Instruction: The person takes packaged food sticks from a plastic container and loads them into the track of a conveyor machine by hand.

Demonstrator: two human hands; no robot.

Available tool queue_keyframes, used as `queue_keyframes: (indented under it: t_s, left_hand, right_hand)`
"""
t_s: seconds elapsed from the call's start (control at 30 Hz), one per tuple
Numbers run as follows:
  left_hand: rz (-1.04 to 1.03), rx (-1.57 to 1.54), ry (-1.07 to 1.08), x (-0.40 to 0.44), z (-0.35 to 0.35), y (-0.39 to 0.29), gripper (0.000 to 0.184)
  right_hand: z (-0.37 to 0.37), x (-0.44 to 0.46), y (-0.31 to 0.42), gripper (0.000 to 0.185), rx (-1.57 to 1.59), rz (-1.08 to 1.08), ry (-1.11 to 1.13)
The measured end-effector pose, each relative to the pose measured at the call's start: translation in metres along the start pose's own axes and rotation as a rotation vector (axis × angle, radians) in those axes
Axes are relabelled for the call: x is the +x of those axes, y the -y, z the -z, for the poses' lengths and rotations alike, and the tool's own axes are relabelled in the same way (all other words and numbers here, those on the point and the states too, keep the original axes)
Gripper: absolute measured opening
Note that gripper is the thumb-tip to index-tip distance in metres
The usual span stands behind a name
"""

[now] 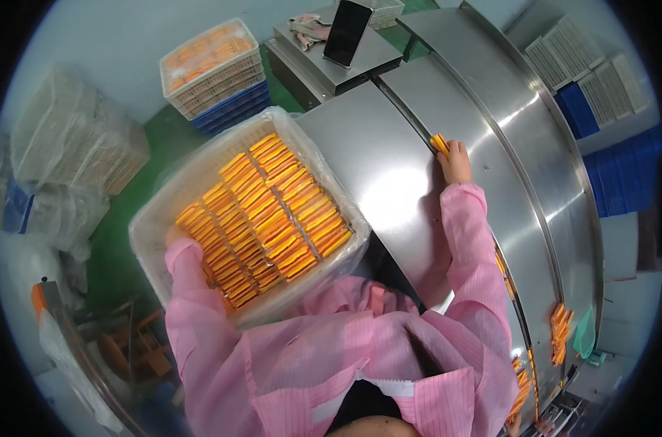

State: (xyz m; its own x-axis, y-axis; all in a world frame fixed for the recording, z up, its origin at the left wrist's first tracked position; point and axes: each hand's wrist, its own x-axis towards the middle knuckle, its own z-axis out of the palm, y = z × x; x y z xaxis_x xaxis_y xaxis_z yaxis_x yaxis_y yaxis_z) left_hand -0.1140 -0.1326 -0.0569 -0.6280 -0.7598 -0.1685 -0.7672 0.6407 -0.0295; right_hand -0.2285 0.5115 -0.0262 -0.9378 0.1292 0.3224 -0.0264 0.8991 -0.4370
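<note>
Beside the steel table (345,142), crated orange-yellow sticks (265,218) slant lengthwise up rightward.

I watch through one head-worn camera, looking forward and steeply down past the pink coat (331,342) at bottom centre, close over the crate (158,200) left of centre.

Yellow-and-orange packets (272,210) fill the pale crate (150,244) at nine o'clock in four tight rows; a small bundle (438,142), apparently alike, sits tilted at two o'clock.
</note>
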Motion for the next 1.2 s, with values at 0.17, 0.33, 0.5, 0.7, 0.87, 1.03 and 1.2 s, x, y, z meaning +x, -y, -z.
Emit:
queue_keyframes:
  t_s: [0.17, 0.33, 0.5, 0.7, 0.87, 1.03, 1.2]
  left_hand:
    - [0.153, -0.083, -0.001, -0.009, 0.013, -0.006, 0.030]
    - [0.038, -0.108, 0.058, -0.020, 0.037, -0.003, 0.034]
    - [0.244, -0.214, -0.066, -0.003, 0.020, 0.021, 0.031]
    - [0.141, -0.514, -0.029, -0.007, 0.032, 0.045, 0.027]
    - [-0.079, -1.580, 0.323, -0.086, 0.084, 0.007, 0.026]
    - [-0.333, -1.715, 0.629, -0.177, 0.103, -0.090, 0.023]
    - [-0.399, -1.693, 0.776, -0.217, 0.083, -0.137, 0.025]
  right_hand:
    - [-0.016, 0.013, 0.013, 0.019, -0.041, 0.089, -0.035]
    - [-0.027, 0.032, 0.024, 0.021, -0.276, 0.162, 0.002]
    - [-0.047, 0.043, 0.011, 0.029, -0.144, 0.075, -0.016]
    - [-0.010, 0.018, 0.079, 0.033, 0.041, 0.277, -0.130]
    - [0.015, -0.048, 0.194, 0.028, 0.631, 0.229, 0.343]
    - [0.015, -0.102, 0.291, 0.037, 0.833, 0.613, 0.449]
    - [0.021, -0.119, 0.278, 0.045, 0.727, 0.315, 0.476]
